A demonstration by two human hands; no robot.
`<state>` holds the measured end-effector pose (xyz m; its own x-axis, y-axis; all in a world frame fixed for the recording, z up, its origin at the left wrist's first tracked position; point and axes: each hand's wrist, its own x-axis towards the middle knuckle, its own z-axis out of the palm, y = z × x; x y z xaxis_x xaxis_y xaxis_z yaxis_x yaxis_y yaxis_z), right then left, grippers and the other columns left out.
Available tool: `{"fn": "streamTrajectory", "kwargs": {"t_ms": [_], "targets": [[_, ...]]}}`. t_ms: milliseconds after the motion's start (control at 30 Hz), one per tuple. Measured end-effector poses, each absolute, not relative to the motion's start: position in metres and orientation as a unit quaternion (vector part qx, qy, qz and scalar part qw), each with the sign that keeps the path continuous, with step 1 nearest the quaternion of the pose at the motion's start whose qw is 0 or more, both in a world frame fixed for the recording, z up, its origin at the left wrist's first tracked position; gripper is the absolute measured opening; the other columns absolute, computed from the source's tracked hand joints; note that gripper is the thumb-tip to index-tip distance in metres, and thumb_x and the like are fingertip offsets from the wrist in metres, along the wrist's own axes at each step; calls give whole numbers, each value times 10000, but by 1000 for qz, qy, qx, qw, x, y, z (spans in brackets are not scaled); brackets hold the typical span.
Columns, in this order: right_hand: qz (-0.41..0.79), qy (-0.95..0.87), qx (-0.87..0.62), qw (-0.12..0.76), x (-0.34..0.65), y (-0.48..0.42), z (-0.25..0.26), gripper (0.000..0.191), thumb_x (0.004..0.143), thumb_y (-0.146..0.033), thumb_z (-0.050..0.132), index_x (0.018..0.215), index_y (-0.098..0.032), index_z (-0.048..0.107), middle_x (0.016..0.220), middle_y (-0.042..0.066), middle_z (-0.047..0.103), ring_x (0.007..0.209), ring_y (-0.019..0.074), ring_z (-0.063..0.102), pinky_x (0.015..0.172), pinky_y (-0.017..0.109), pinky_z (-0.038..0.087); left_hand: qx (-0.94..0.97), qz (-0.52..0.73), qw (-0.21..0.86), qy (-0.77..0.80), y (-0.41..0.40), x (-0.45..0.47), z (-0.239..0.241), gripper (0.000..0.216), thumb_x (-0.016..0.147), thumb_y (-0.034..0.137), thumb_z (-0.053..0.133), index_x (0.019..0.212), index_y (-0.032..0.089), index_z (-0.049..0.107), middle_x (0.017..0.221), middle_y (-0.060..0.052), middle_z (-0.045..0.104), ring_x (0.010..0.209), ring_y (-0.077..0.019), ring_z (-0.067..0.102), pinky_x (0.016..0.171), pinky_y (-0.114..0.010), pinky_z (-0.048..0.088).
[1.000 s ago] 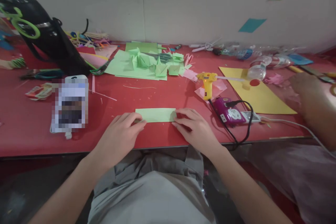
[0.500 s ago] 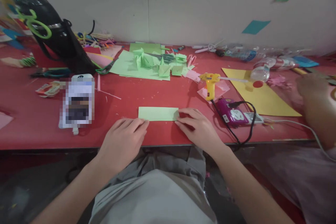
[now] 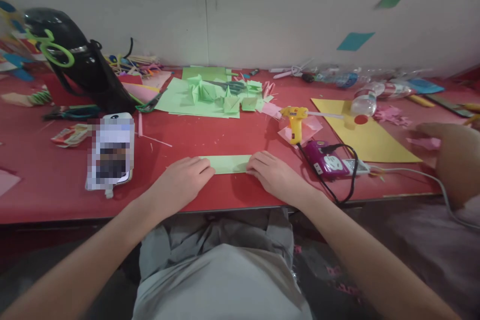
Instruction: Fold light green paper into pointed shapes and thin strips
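Note:
A folded light green paper strip (image 3: 229, 163) lies flat on the red table (image 3: 210, 135) near its front edge. My left hand (image 3: 183, 180) rests on the strip's left end, fingers curled and pressing down on it. My right hand (image 3: 272, 174) presses on the strip's right end with its fingers together. Neither hand lifts the paper.
A phone (image 3: 111, 152) lies at the left. Green sheets and folded pieces (image 3: 204, 95) sit behind, with a black bag (image 3: 80, 67) at the far left. A yellow glue gun (image 3: 296, 119), a purple power strip (image 3: 330, 162) and a yellow sheet (image 3: 365, 132) lie at the right. Another person's hand (image 3: 450, 152) holds pink paper.
My hands have moved inward over both ends of the green strip, so less of it shows. The other person's hand at the right has shifted and now holds pink paper.

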<state>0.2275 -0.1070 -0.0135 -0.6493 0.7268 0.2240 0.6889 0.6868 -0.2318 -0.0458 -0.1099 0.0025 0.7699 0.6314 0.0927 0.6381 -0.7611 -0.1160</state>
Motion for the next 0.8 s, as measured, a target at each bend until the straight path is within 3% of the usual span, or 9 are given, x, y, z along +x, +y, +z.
{"fn": "streamTrajectory", "kwargs": {"t_ms": [133,300,467,600,800], "targets": [[45,-895,-425,128,221,-110,-9,220,972,-119,411,905,-139,620,922,106,612,881,223,569,830,375,479,-929,-15,95,-358,-112,-42,-2,277,833,-24,414,939,139,612,916,-87,608,828,-235,570,727,-353,444],[68,-868,-481,100,216,-106,-2,174,936,-101,466,864,-149,617,889,94,631,842,217,591,814,357,465,-904,-22,48,-424,-113,-33,1,309,834,-44,362,925,136,595,872,-90,592,792,-234,566,712,-356,433],[120,-841,-508,141,214,-102,-1,115,903,-96,523,869,-163,609,892,74,636,849,205,592,773,326,457,-882,-67,-7,-467,-112,-28,6,271,888,14,388,907,158,617,889,-75,589,807,-221,569,695,-344,437],[52,-876,-463,123,206,-118,-7,362,825,57,418,1001,-156,651,974,98,633,890,226,552,815,360,461,-894,-57,11,-443,-124,-23,4,341,861,-22,386,965,158,656,963,-81,611,885,-234,584,752,-362,476],[-32,-863,-495,96,191,-149,-15,392,815,28,441,1118,-130,632,1088,149,608,921,270,538,804,397,491,-886,-49,88,-453,-151,-16,-4,400,865,-9,391,1186,99,604,1082,-132,618,942,-252,607,816,-396,520]]}}
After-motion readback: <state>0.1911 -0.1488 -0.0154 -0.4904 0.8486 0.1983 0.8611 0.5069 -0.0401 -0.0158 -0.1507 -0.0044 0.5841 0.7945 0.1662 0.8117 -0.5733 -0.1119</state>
